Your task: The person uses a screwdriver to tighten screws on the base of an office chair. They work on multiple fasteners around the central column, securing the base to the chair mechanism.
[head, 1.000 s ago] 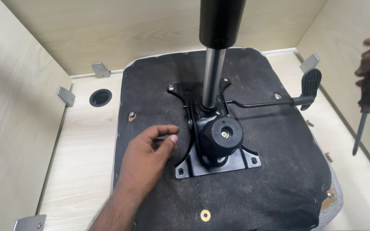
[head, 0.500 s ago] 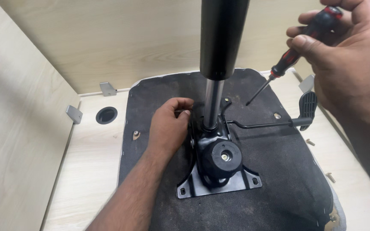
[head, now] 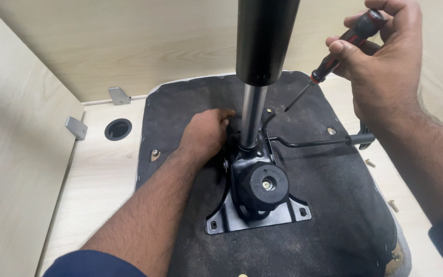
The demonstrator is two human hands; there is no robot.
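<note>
Your left hand (head: 206, 134) rests flat, fingers loosely curled, against the chair mechanism plate (head: 256, 213) just left of the gas-lift column (head: 255, 110). Your right hand (head: 380, 66) grips a screwdriver (head: 334, 56) (tip slanting down-left), nearer the column's far-right mounting corner.

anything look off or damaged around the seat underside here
Yes: loose screws lie scattered on the wooden surface to the right of the upturned seat. The seat's fabric edge looks frayed at the lower right corner. The mechanism plate sits flat, and the right hand holds a screwdriver.
</note>
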